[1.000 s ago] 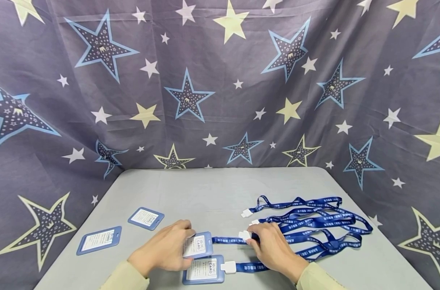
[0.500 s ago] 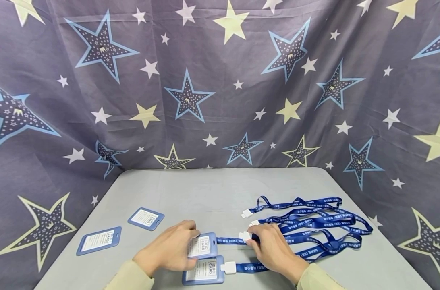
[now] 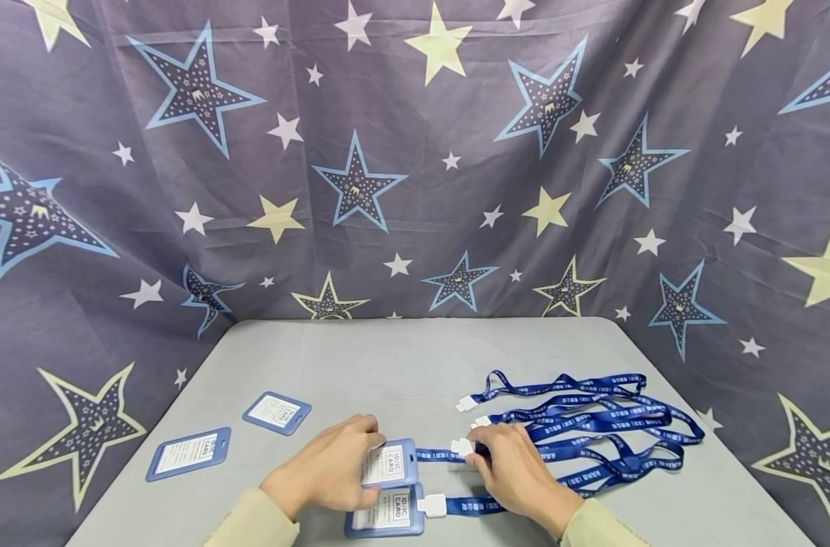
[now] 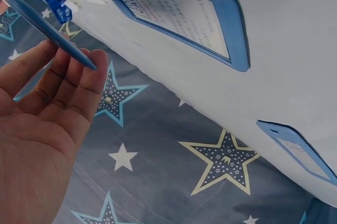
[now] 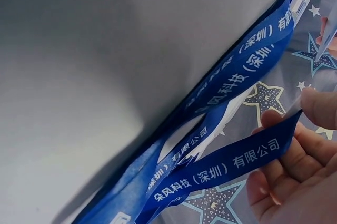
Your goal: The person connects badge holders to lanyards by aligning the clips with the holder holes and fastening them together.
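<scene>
In the head view my left hand [image 3: 333, 465] pinches a blue-framed ID card holder [image 3: 391, 462], its slotted end pointing right. The left wrist view shows this holder edge-on between thumb and fingers, raised off the table. My right hand [image 3: 521, 472] pinches a blue lanyard [image 5: 226, 166] close to its white clip [image 3: 461, 447], which faces the holder across a short gap. A strip of blue lanyard ribbon [image 3: 438, 456] shows between them. Just below, a second card holder [image 3: 388, 513] lies joined to a white clip [image 3: 432, 505] on another lanyard [image 3: 475, 506].
Two more card holders lie at the left, one nearer [image 3: 188, 454] and one farther back [image 3: 277, 412]. Several blue lanyards [image 3: 593, 416] spread over the right side of the grey table [image 3: 388, 357]. A star-patterned cloth [image 3: 415, 152] hangs behind and around the table.
My left hand has slid the card holder slightly to the right, nearer the white clip. The right hand has stayed in place on the lanyard.
</scene>
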`<state>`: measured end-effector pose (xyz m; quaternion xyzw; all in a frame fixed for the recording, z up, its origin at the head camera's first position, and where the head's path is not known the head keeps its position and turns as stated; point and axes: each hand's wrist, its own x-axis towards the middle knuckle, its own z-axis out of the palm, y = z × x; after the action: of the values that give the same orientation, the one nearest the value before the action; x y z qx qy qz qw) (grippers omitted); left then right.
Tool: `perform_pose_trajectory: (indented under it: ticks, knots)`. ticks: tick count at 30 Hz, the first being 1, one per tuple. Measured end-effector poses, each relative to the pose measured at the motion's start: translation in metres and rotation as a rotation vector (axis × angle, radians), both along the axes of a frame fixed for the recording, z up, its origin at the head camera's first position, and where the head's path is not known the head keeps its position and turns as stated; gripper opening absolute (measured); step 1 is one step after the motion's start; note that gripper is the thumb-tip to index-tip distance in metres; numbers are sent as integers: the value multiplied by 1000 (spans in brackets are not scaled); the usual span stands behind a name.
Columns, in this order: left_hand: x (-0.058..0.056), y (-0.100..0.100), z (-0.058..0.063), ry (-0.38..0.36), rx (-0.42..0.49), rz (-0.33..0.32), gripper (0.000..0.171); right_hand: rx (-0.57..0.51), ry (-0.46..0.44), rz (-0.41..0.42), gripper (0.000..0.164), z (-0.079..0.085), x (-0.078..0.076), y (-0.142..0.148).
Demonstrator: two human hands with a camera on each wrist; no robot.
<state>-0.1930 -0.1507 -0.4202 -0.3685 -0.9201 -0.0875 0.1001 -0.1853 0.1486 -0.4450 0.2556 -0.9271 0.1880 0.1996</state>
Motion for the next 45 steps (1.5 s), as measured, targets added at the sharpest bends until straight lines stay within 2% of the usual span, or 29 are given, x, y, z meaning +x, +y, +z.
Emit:
perform_pose_trajectory:
  ticks: [12,20,45]
  knots:
    - [-3,4,1,12,-4,-14,53,14,-16,22,20,2,1,0]
    - [-3,6,3,17,-5,-19,52,6,5,36,19,4,1,-1]
    - [-4,12,1,-11,-18,-19,53,-8,17,69,20,2,2,-3]
